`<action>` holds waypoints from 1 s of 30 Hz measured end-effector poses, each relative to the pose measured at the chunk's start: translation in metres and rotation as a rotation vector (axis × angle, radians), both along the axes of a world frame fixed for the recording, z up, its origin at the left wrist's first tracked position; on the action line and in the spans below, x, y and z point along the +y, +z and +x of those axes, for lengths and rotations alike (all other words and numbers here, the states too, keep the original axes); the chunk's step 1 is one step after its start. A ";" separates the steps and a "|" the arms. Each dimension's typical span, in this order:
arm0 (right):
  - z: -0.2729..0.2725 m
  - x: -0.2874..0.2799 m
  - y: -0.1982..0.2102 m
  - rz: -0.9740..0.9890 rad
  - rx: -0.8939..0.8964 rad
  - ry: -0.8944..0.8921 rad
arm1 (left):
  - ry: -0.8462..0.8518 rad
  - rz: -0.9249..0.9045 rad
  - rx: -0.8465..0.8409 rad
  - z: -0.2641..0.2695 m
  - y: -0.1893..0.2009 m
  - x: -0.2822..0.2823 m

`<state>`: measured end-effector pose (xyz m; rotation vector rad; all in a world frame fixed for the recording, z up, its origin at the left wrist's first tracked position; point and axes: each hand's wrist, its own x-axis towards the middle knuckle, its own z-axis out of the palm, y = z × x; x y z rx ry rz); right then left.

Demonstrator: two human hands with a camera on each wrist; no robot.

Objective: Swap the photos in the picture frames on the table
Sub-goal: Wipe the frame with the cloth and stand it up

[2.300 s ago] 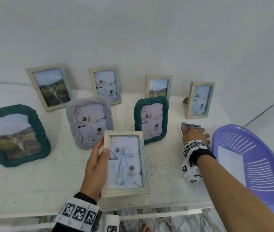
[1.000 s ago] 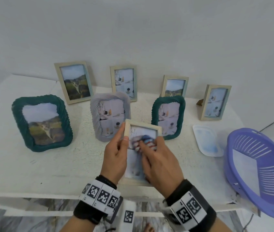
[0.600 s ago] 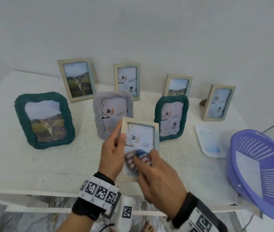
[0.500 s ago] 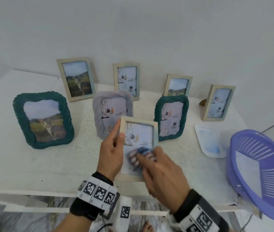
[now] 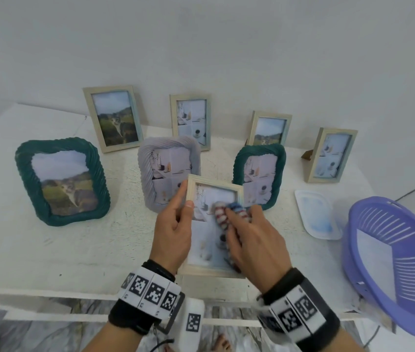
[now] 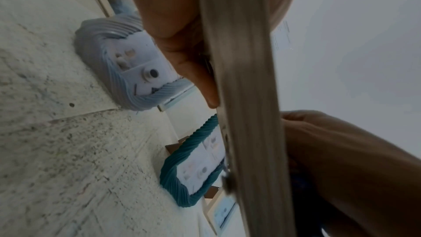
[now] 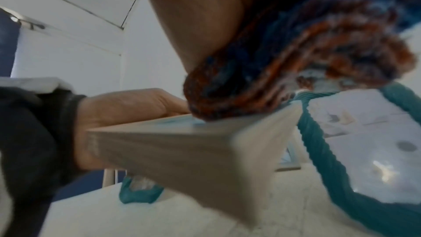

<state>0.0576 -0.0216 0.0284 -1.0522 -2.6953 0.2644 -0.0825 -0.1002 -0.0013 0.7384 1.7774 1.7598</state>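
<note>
Wooden frame [image 5: 214, 224] up in both hands over the surface's [image 5: 49, 250] near edge, glass facing the person, long axis running from the near edge toward the back edge, top tipped away. Left hand [image 5: 173, 232] grips its left side, thumb on the front, fingers curled behind. Right hand [image 5: 254, 242] presses a striped cloth [image 5: 223, 214] onto the glass, fingers bent over it. Looks like a wipe-down step, with the coffee-scene photo sitting inside. How many swaps are done I can't tell: seven other frames stand upright across the middle and back, some landscape, some coffee. A clear lid [image 5: 315, 214] and purple basket [image 5: 399, 262] sit at the right edge.
</note>
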 end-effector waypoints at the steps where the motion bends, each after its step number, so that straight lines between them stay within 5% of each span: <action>1: -0.004 0.005 0.002 0.022 0.007 -0.040 | -0.002 -0.003 -0.002 0.003 0.001 0.001; 8: 0.016 -0.029 0.003 -0.113 -0.012 0.263 | 0.004 -0.005 -0.052 0.000 0.005 0.003; 14: 0.005 0.013 0.008 0.069 -0.038 0.054 | 0.016 -0.016 -0.057 0.008 0.004 0.004; 19: 0.020 -0.025 0.011 -0.072 -0.060 0.312 | 0.013 -0.008 -0.068 0.003 0.006 0.001; 26: 0.008 0.022 0.013 0.118 -0.067 0.031 | -0.005 -0.005 -0.002 0.013 0.003 -0.004; 30: 0.005 0.001 0.013 0.001 -0.076 0.172 | 0.007 -0.011 -0.014 0.009 0.008 -0.006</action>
